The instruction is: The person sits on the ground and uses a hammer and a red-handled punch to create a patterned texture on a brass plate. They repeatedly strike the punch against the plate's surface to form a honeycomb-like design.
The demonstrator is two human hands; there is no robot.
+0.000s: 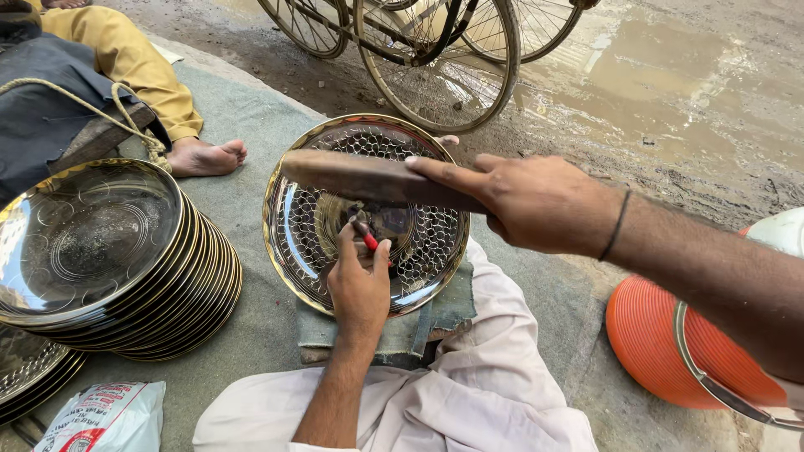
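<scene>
Left hand [358, 289]: holds a small red tool [368, 241] tight, tip on the plate.
Right hand [536, 203]: grips a wooden block [368, 177] over the plate.
Shiny plate [318, 226]: leans on a cloth pad [419, 322], on the lap.
Plate stack [126, 268]: left of the shiny plate.
Orange jug [662, 343]: right of it.
Bike wheel [440, 63]: behind it.

Counts by kind

Two hands: left [358, 289], right [536, 201]. One patterned plate [419, 251], one mallet [360, 177], one red punch [368, 241], one tall plate stack [126, 268], two bicycle wheels [452, 84], one orange cooler [662, 343], one bag [105, 417].
</scene>
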